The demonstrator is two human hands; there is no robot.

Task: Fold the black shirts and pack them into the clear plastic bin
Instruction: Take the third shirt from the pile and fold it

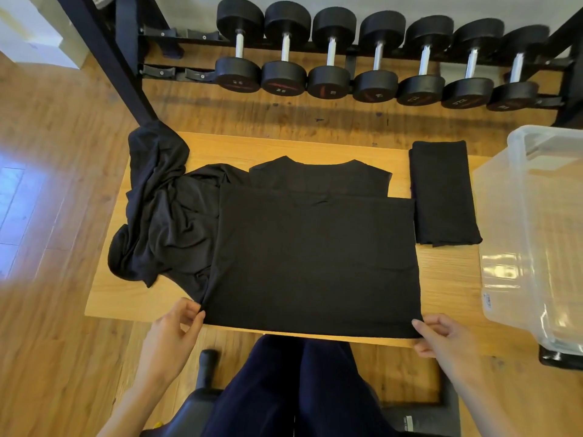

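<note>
A black shirt [312, 257] lies flat in the middle of the small wooden table [448, 279], its collar at the far side and its lower part folded up over the chest. My left hand [176, 332] pinches its near left corner. My right hand [441, 337] pinches its near right corner. A crumpled heap of black shirts [157, 216] lies at the table's left end, partly hanging over the edge. One folded black shirt [443, 192] rests at the right end. The clear plastic bin [517, 279] stands to the right of the table, and I see no shirts in it.
A rack of several black dumbbells [375, 58] runs along the wall behind the table. A black frame post [104, 55] slants down at the far left. My legs in dark trousers [293, 389] and a black seat are below the table's near edge. Wooden floor surrounds everything.
</note>
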